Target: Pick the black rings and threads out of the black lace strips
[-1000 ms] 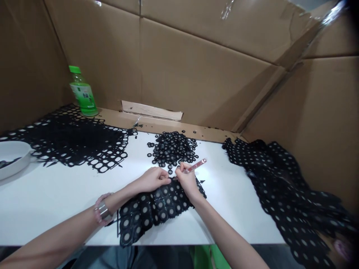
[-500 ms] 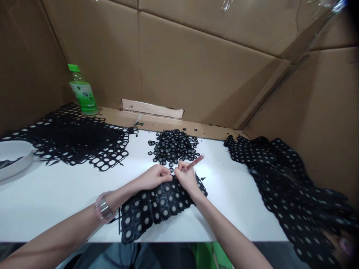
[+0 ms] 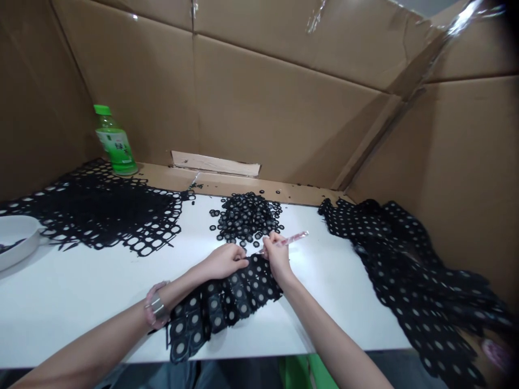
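My left hand (image 3: 225,261) rests at the top edge of a strip of black lace with round openings (image 3: 221,305), its fingers curled and pinching that edge. My right hand (image 3: 278,257) holds a slim translucent pink tool (image 3: 290,240), its tip near the lace edge; the tip itself is hidden behind my fingers. Just beyond my hands lies a heap of loose black lace rings (image 3: 245,217). Several rings sit close to my right fingers.
A white table (image 3: 81,302) carries a large black lace sheet (image 3: 109,212), a bunched lace heap (image 3: 405,265) and a white bowl (image 3: 14,240). A green-capped drink bottle (image 3: 111,141) stands at the back. Cardboard walls (image 3: 284,108) enclose the back and sides.
My right hand has shifted slightly right, and the pink tool now lies flatter. The lace strip has moved slightly with my hands. The whole view has shifted a little.
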Action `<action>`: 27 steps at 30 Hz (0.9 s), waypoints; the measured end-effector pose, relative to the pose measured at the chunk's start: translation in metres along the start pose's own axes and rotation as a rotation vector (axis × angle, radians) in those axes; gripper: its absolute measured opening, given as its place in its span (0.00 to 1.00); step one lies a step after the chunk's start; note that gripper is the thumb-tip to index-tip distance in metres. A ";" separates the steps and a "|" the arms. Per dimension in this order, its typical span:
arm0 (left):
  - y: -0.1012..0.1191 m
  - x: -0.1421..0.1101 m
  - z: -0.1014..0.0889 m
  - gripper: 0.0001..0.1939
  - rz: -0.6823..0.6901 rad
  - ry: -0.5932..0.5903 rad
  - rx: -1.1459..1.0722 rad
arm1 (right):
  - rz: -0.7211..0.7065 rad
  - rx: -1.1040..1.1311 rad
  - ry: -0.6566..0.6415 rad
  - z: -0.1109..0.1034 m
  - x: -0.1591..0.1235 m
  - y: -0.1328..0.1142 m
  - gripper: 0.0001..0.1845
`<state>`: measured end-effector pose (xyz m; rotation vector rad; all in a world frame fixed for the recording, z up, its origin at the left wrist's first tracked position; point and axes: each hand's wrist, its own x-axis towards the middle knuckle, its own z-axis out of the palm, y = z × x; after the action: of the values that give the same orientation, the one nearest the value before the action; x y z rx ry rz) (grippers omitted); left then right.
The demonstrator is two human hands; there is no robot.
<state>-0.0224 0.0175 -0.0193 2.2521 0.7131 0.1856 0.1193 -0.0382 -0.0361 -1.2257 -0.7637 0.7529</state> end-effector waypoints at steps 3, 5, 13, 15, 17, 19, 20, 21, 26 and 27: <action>-0.003 -0.001 0.000 0.15 0.006 -0.004 -0.020 | -0.030 -0.128 -0.077 -0.002 0.000 -0.001 0.14; -0.004 -0.002 0.000 0.15 0.011 0.005 -0.014 | -0.052 -0.198 -0.108 -0.001 -0.001 -0.003 0.13; -0.007 -0.001 0.003 0.14 0.052 0.034 -0.054 | -0.140 -0.393 -0.156 0.001 -0.002 -0.001 0.13; -0.007 -0.001 0.003 0.13 0.051 0.035 -0.086 | -0.181 -0.442 -0.172 0.002 -0.003 0.001 0.14; -0.007 -0.002 0.003 0.13 0.046 0.032 -0.123 | -0.215 -0.482 -0.191 0.003 -0.004 0.002 0.14; -0.007 -0.002 0.003 0.13 0.040 0.029 -0.154 | -0.232 -0.504 -0.208 0.003 -0.005 0.002 0.13; -0.006 -0.002 0.003 0.13 0.036 0.028 -0.167 | -0.236 -0.509 -0.212 0.003 -0.006 0.002 0.13; -0.006 -0.002 0.003 0.13 0.033 0.026 -0.177 | -0.237 -0.511 -0.212 0.003 -0.006 0.002 0.13; -0.004 -0.003 0.001 0.12 0.029 0.028 -0.163 | -0.191 -0.471 -0.174 0.001 -0.003 0.001 0.14; -0.004 -0.004 0.001 0.13 0.034 0.028 -0.142 | -0.172 -0.456 -0.170 0.000 -0.002 0.000 0.13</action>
<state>-0.0271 0.0171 -0.0224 2.1305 0.6561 0.2761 0.1177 -0.0401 -0.0366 -1.4899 -1.2118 0.5610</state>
